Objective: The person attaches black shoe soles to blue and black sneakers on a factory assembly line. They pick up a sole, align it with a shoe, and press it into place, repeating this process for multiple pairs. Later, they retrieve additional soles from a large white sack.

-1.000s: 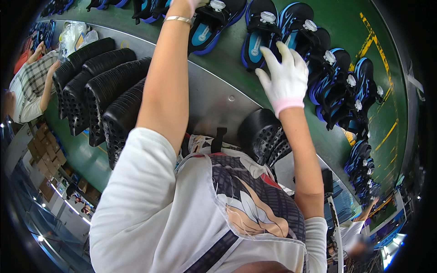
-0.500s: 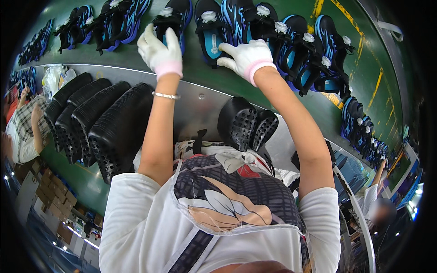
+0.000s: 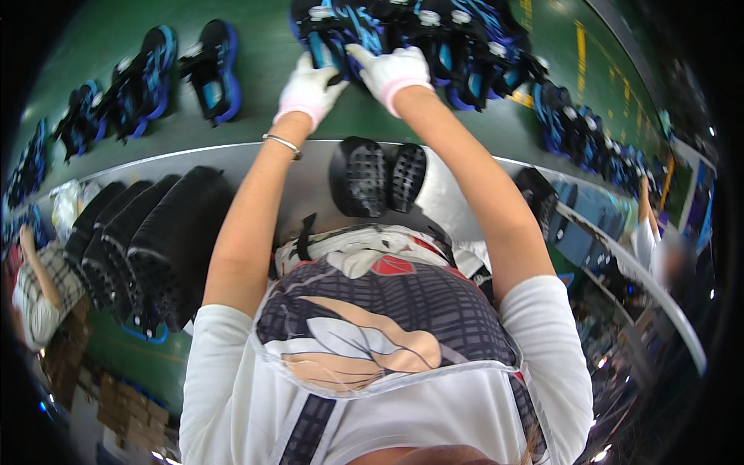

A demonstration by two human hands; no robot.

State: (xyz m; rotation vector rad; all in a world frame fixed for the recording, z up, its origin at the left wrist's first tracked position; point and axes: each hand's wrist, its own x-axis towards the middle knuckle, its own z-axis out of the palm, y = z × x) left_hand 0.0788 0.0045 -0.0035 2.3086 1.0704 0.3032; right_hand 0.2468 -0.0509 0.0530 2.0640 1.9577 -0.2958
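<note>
Both arms reach forward over a green conveyor belt (image 3: 256,108). My left hand (image 3: 308,87) and my right hand (image 3: 390,68) wear white gloves with pink cuffs. Together they hold a black and blue shoe (image 3: 329,35) at the belt's far side, the left hand below it and the right hand's fingers over its side. More black and blue shoes (image 3: 465,39) crowd the belt just right of it. A thin bracelet (image 3: 280,142) circles my left wrist.
Other shoe pairs (image 3: 182,70) lie spaced along the belt to the left. A metal ledge (image 3: 310,178) carries two black soles (image 3: 376,177) in front of me and stacks of black soles (image 3: 147,240) at the left. Another person (image 3: 35,298) works at the far left, one more at the right.
The view has swung left and down. Both hands have come together from apart and closed on one shoe on the belt.
</note>
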